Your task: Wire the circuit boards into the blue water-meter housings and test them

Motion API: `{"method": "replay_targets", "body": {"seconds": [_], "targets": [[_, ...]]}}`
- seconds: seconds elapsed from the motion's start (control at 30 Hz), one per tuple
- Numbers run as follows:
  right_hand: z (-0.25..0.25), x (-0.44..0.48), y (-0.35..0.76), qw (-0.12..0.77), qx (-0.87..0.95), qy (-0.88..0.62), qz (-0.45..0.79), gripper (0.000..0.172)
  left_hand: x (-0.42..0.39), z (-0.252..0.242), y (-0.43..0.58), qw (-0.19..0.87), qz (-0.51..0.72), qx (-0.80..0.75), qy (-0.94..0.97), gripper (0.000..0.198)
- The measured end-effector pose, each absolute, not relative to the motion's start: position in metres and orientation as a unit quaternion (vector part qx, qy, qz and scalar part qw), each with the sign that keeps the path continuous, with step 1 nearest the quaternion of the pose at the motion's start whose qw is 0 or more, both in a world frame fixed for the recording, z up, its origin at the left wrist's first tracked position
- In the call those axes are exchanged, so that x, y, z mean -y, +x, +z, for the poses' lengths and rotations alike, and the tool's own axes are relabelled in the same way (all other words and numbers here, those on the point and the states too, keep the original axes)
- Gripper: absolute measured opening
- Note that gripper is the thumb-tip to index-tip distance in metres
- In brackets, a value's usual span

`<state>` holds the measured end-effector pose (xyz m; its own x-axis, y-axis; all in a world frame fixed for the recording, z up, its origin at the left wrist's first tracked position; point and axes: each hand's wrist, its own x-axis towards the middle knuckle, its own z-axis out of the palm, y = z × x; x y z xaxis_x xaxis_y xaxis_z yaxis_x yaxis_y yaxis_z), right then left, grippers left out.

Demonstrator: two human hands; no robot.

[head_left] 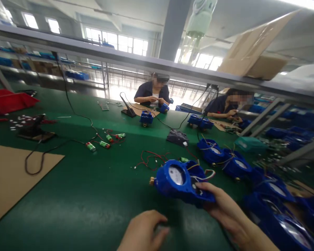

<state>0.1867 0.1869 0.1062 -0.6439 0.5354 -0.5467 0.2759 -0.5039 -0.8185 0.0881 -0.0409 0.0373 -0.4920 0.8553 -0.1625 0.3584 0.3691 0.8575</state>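
Further blue meters (219, 153) line our right; loose batteries (104, 144) lie ahead on the green counter (94, 202); our right hand (225, 209) grips the blue water meter (180, 181), fingers closed on its edge; our left hand (142, 232) hovers, loosely curled, empty.

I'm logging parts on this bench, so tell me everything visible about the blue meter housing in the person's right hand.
The blue plastic meter housing is rounded, looks like moulded plastic, with a round pale dial window on top and a brass-coloured fitting at its left end. Thin coloured wires loop out of its right side. It is tilted, dial facing up and towards the camera, held just above the green table mat. The right hand grips its right end, thumb on top. The left hand is close but apart from it.
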Motion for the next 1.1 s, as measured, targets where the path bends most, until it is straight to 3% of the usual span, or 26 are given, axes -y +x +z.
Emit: {"method": "replay_targets", "body": {"seconds": [0.17, 0.3, 0.4, 0.5, 0.57, 0.7, 0.93, 1.0, 1.1], "targets": [[0.077, -0.129, 0.171, 0.011, 0.428, -0.404, 0.808, 0.012, 0.142, 0.010, 0.052, 0.255, 0.505, -0.806, 0.172, 0.036], [0.063, -0.115, 0.167, -0.046, 0.476, -0.346, 0.807, 0.023, 0.162, -0.005, 0.045, 0.244, 0.609, -0.731, 0.188, 0.076], [0.055, -0.116, 0.165, -0.077, 0.498, -0.320, 0.803, 0.028, 0.149, 0.006, 0.050, 0.305, 0.605, -0.687, 0.263, 0.107], [0.050, -0.120, 0.160, -0.095, 0.512, -0.305, 0.797, 0.029, 0.126, 0.019, 0.054, 0.352, 0.603, -0.661, 0.274, 0.123], [0.048, -0.125, 0.156, -0.104, 0.526, -0.293, 0.792, 0.030, 0.111, 0.022, 0.056, 0.383, 0.609, -0.644, 0.261, 0.123], [0.040, -0.136, 0.147, -0.131, 0.561, -0.266, 0.773, 0.036, 0.094, 0.018, 0.060, 0.371, 0.644, -0.631, 0.222, 0.104], [0.035, -0.171, 0.146, -0.181, 0.569, -0.206, 0.775, 0.064, 0.091, 0.012, 0.082, 0.313, 0.664, -0.662, 0.151, 0.099], [0.037, -0.181, 0.152, -0.130, 0.595, -0.273, 0.745, 0.067, 0.090, 0.011, 0.090, 0.293, 0.661, -0.677, 0.136, 0.100], [0.038, -0.179, 0.169, 0.016, 0.622, -0.369, 0.691, 0.069, 0.088, 0.003, 0.104, 0.251, 0.652, -0.706, 0.114, 0.102]]}}
